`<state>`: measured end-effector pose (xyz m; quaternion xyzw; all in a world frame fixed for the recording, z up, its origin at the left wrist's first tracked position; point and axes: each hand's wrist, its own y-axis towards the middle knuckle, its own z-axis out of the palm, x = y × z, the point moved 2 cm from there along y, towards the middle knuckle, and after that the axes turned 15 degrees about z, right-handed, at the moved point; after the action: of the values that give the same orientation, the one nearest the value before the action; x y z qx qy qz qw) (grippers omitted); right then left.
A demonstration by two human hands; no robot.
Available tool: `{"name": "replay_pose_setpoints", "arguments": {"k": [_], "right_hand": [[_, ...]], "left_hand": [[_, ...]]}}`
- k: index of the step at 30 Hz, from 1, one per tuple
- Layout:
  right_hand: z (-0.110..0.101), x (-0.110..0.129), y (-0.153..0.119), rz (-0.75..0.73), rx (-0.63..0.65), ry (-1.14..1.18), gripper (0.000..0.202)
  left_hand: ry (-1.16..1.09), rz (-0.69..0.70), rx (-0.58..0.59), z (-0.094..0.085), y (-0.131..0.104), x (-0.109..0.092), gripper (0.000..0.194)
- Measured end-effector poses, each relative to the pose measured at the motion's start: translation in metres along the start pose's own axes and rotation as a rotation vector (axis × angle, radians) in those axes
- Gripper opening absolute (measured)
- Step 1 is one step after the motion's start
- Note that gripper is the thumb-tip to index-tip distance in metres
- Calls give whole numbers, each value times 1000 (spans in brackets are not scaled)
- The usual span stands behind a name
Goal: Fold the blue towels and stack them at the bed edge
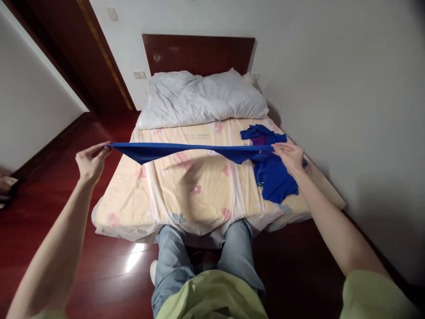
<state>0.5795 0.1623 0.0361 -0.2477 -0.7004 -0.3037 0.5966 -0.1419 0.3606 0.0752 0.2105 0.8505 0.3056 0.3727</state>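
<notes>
A blue cloth is stretched nearly level above the bed, its lower edge hanging in points near both ends. My left hand pinches its left end, out over the floor beside the bed. At the other end, my right hand pinches the cloth's right corner, above a crumpled pile of blue fabric on the bed's right side. A patch of purple fabric shows within that pile.
The bed has a pale yellow floral sheet, a folded white quilt and a dark red headboard. My legs touch its front edge. A wall stands close on the right; a dark door is at the upper left.
</notes>
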Motion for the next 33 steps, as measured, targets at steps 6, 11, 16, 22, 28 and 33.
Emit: {"name": "replay_pose_setpoints", "arguments": {"k": [6,11,16,22,28,33], "right_hand": [[21,-117,-65,277,2,32,54],[11,-199,-121,390,-39,-185,38],[-19,-241,-143,369,173,-435,25],[-18,-242,-107,403,12,-533,22],[53,-227,-23,302,107,-670,36],[103,-243,35,325,121,-718,38]], "left_hand": [[66,-224,220,25,-111,35,43],[20,-317,533,44,-195,40,52],[-60,-218,839,44,-242,46,52],[-46,-266,917,58,-211,77,58],[181,-326,742,121,-132,116,55],[260,-297,785,182,-93,129,48]]}}
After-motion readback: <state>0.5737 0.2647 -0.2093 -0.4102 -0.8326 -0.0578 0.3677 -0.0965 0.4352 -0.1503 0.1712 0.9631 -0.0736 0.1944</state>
